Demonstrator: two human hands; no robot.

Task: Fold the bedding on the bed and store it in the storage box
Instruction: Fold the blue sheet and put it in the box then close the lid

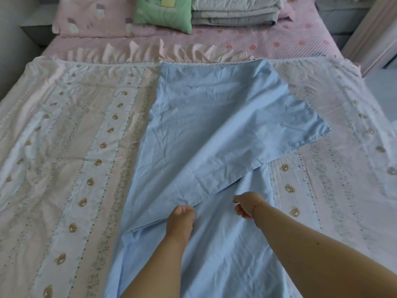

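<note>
A bear-patterned quilt cover (71, 147) lies spread across the bed, its plain blue underside (206, 130) turned over along the middle. One blue corner flap points right, toward the bed's far side. My left hand (181, 218) grips the blue fabric at the folded edge near me, fingers curled into the cloth. My right hand (245, 204) hovers just to its right above the blue layer, fingers loosely curled, with nothing visibly in it. No storage box is in view.
At the head of the bed lie a pink pillow (92, 20), a green cushion (164, 12) and a stack of folded grey-white bedding (234, 11). A pink sheet (300, 37) covers the mattress. A pale wall or cabinet (373, 35) stands at right.
</note>
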